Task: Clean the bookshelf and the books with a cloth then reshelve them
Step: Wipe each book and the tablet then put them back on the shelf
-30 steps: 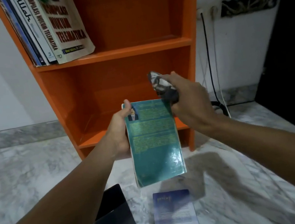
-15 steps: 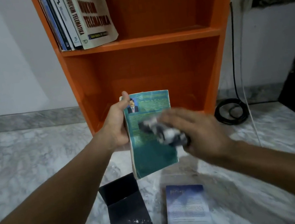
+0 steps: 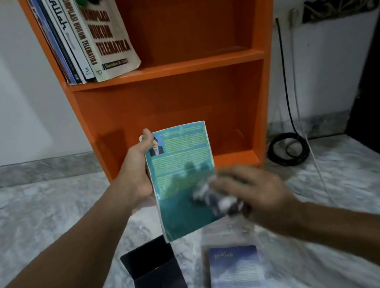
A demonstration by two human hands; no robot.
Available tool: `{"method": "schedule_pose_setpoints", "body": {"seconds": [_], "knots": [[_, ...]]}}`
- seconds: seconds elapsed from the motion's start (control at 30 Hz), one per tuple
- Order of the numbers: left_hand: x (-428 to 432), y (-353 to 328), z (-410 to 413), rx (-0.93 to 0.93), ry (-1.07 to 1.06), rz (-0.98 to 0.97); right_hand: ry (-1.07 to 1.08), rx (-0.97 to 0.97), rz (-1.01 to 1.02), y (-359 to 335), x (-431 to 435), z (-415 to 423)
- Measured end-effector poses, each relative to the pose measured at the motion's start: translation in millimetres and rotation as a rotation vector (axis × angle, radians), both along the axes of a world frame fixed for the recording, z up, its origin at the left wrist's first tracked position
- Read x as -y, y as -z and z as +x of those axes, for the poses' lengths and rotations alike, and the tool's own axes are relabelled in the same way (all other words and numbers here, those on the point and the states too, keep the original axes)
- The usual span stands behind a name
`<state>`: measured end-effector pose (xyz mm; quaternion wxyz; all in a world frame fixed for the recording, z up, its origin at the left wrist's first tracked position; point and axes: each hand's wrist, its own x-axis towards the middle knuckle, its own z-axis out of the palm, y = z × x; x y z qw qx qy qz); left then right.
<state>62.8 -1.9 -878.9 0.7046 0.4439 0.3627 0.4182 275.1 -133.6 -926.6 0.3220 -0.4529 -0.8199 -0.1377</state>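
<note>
Marble floor [image 3: 35, 232] before an orange bookshelf [image 3: 166, 69]: the left hand [image 3: 136, 175] grips a teal paperback [image 3: 179, 160] by its nine o'clock edge, long axis twelve-to-six, while the right hand [image 3: 254, 190], clutching a cloth [image 3: 216, 199], presses its five o'clock corner.

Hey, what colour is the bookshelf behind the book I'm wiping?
Bright orange bookshelf, clearest in the head view.

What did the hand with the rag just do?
The right hand, gripping the cloth, swept down the cover of the teal book from its top right corner to its lower right. Nothing was let go. The left hand kept holding the book's left edge; the black book and blue book stayed on the floor.
</note>
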Motion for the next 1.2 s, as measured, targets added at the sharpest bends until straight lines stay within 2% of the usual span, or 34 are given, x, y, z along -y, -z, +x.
{"method": "schedule_pose_setpoints", "body": {"seconds": [0.07, 0.13, 0.2, 0.3, 0.37, 0.43, 0.47, 0.5, 0.57, 0.63, 0.7, 0.8, 0.83, 0.9, 0.93, 1.0, 1.07, 1.1, 1.17, 1.2], "knots": [[4.9, 0.3, 7.1, -0.054, -0.009, 0.005, 0.094, -0.235, 0.109, -43.0, -30.5, 12.8], [7.5, 0.6, 16.4, -0.069, -0.053, 0.010, 0.071, -0.440, 0.044, -65.2, -49.8, 11.4], [8.9, 0.6, 26.6, -0.079, -0.122, 0.030, 0.057, -0.420, -0.099, -45.0, -46.8, 3.5], [6.3, 3.6, 22.6, -0.089, -0.324, 0.066, -0.101, -0.342, -0.198, 33.3, -1.3, 4.7], [-4.1, 10.3, 5.1, -0.212, -0.468, 0.190, -0.217, -0.233, -0.314, 66.2, 33.5, 11.7], [-9.6, 15.9, -10.3, -0.345, -0.550, 0.309, -0.237, -0.166, -0.298, 58.0, 42.1, 18.9], [-9.2, 18.2, -13.5, -0.369, -0.571, 0.325, -0.235, -0.247, -0.299, 45.7, 36.3, 19.5], [-8.7, 19.5, -13.8, -0.373, -0.576, 0.333, -0.241, -0.410, -0.291, 26.5, 25.0, 16.7], [-4.4, 22.9, -8.1, -0.344, -0.544, 0.326, -0.142, -0.700, -0.225, -22.6, -9.8, 9.7], [1.9, 21.8, 3.4, -0.287, -0.509, 0.305, -0.041, -0.837, -0.186, -60.1, -47.3, 2.5], [3.1, 17.6, 13.1, -0.248, -0.543, 0.279, -0.131, -0.929, -0.176, -68.6, -58.9, -14.4], [-7.1, 11.7, 4.9, -0.112, -0.688, 0.162, -0.131, -0.804, -0.233, -20.9, -22.7, -31.4], [-9.9, 9.2, -3.7, -0.091, -0.748, 0.131, -0.126, -0.810, -0.312, 1.2, 1.0, -26.9], [-11.5, 5.1, -22.9, -0.153, -0.799, 0.163, -0.141, -0.787, -0.477, 25.8, 38.7, -15.9], [-10.4, 4.0, -30.6, -0.181, -0.803, 0.192, -0.103, -0.715, -0.541, 30.6, 47.3, -8.3], [-6.9, 2.5, -35.7, -0.177, -0.776, 0.214, 0.005, -0.697, -0.604, 28.6, 37.1, 6.8], [-3.5, 3.9, -28.7, -0.134, -0.723, 0.197, 0.109, -0.784, -0.550, 11.1, 13.9, 10.6], [-1.3, 4.8, -22.0, -0.105, -0.700, 0.178, 0.106, -0.887, -0.546, -2.5, 4.4, 3.9], [1.4, 4.2, -7.1, -0.067, -0.659, 0.154, -0.030, -1.074, -0.605, -24.7, -5.3, -15.6], [4.0, 1.9, 0.3, -0.064, -0.638, 0.154, -0.110, -1.090, -0.660, -33.1, -4.9, -27.5]]}}
